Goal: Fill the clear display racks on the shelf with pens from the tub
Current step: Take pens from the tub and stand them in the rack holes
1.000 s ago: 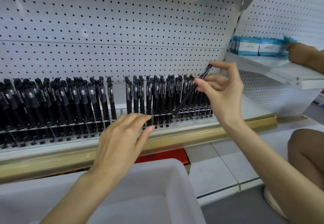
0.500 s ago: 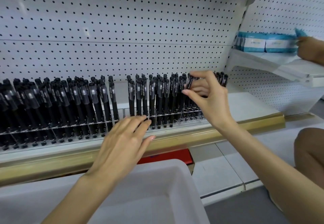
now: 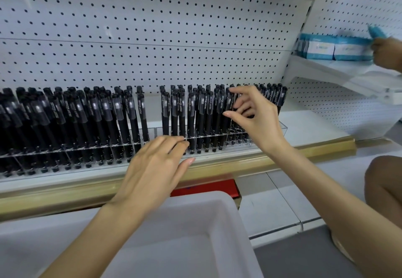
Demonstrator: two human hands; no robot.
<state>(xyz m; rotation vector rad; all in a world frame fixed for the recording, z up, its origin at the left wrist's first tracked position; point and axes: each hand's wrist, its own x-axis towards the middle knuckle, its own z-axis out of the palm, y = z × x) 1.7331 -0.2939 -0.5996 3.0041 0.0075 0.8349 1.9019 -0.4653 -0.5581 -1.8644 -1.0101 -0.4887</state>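
**Left hand** [image 3: 152, 169]: released. Fingers are straight, with the fingertips resting on the front rail of the clear display rack [image 3: 282, 128].

**Right hand** [image 3: 256, 117]: grasping one pen [image 3: 228, 102] at its cap end, with the index finger over the top and the thumb against the barrel. The pen stands upright in a rack slot.

**Stock:** upright black pens [image 3: 134, 114] fill the slots left of the left hand and between both hands.

**Tub** [image 3: 226, 203]: white, directly beneath the left forearm, in front of the shelf [image 3: 309, 125]. Its contents cannot be determined.
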